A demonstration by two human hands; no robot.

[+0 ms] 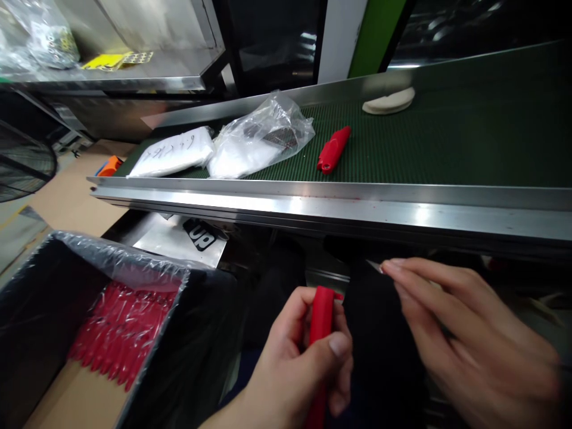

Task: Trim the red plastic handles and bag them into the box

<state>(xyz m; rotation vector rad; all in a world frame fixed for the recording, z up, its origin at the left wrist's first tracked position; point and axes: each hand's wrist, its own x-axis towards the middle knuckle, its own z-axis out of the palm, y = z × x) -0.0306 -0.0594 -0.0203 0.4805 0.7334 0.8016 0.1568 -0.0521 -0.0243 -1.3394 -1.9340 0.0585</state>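
Note:
My left hand (297, 363) is wrapped around a long red plastic part (320, 319), thumb pressed across its side; the lower end is hidden by the hand and the frame edge. To the right, my right hand (465, 322) pinches a small pointed metal blade (375, 266), its tip aimed left and most of its length inside the fingers. The blade and the held part are apart. Another red plastic part (334, 150) lies on the green ribbed conveyor belt (384, 155) beyond my hands.
A lined box (183, 298) at lower left holds rows of red parts (125, 330). On the belt are a white packet (174, 152), a clear plastic bag (263, 140) and a pale curved pad (388, 101). The belt's metal rail (313, 202) runs crosswise. A fan (24, 161) stands far left.

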